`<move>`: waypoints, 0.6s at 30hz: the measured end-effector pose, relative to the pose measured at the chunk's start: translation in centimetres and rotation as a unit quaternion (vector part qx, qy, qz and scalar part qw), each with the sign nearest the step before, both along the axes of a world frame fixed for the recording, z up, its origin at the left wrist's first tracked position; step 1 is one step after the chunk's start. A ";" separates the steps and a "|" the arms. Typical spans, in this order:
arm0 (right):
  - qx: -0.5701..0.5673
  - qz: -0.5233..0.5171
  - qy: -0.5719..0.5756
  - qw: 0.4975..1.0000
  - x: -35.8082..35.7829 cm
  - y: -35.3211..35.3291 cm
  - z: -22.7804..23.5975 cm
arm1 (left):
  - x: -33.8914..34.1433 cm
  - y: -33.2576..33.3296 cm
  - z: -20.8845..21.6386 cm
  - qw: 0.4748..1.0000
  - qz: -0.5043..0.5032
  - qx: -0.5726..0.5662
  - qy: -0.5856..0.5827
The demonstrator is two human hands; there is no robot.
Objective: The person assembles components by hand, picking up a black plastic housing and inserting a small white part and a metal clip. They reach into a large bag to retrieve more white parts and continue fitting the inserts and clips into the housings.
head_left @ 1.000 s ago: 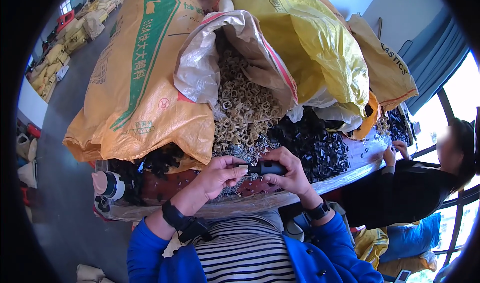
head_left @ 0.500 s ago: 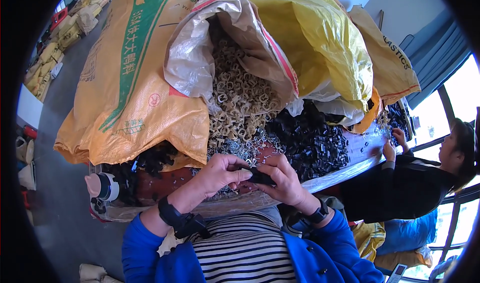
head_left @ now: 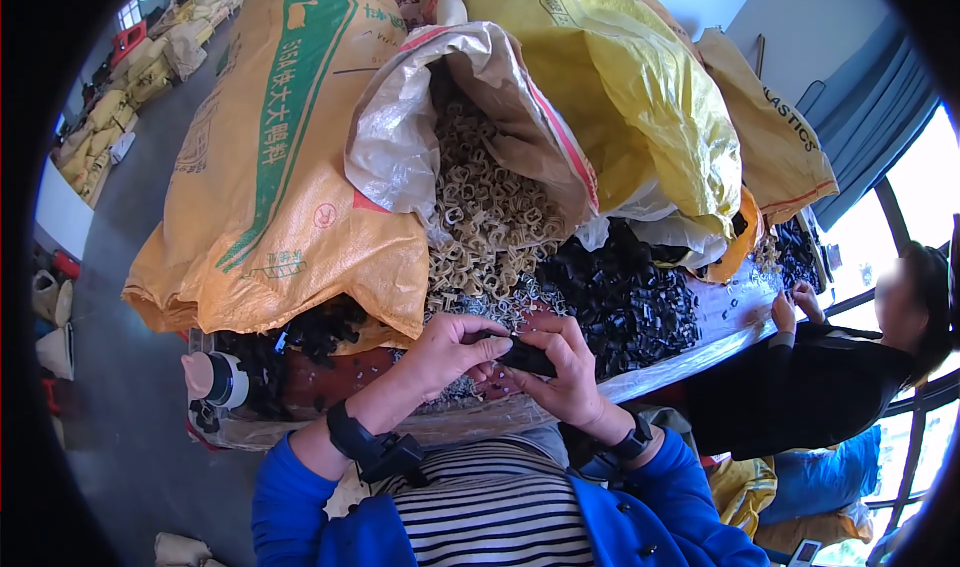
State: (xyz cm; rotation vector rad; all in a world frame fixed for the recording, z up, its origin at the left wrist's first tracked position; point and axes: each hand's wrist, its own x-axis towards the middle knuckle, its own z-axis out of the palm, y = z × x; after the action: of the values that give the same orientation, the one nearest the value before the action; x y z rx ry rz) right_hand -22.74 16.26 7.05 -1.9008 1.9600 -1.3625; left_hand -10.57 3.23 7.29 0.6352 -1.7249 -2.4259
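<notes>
In my right hand (head_left: 565,372) lies a short, dark black plastic piece (head_left: 530,358), gripped between thumb and fingers. My left hand (head_left: 450,355) is closed in a pinch at the piece's left end; what its fingertips hold there is too small to make out. Both hands meet above the near edge of a reddish-brown table (head_left: 345,375). Just beyond them lie small silvery metal clips (head_left: 515,305). Behind those, beige ring-shaped parts (head_left: 490,232) spill from an open white woven sack (head_left: 392,157). A heap of black plastic parts (head_left: 635,302) sits to the right.
A large orange woven sack (head_left: 250,167) stands left and a yellow sack (head_left: 640,97) back right. A cup with a pink lid (head_left: 213,378) is at the table's left end. Another person (head_left: 810,367) works at the right side. More sacks (head_left: 160,52) line the far left floor.
The view has shifted a little, so the scene sits slightly lower and farther right. My hands stay together at the black piece, with small finger movements.
</notes>
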 end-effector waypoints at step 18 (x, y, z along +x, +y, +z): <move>0.039 0.111 -0.108 0.987 -2.4 -0.6 1.0 | -0.9 0.4 -1.3 0.990 0.021 -0.002 0.137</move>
State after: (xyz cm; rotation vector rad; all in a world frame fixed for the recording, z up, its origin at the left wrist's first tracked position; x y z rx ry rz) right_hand -25.15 15.71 8.06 -1.7880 1.6223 -1.3437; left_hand -11.50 3.62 6.00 0.3152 -1.5882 -2.3504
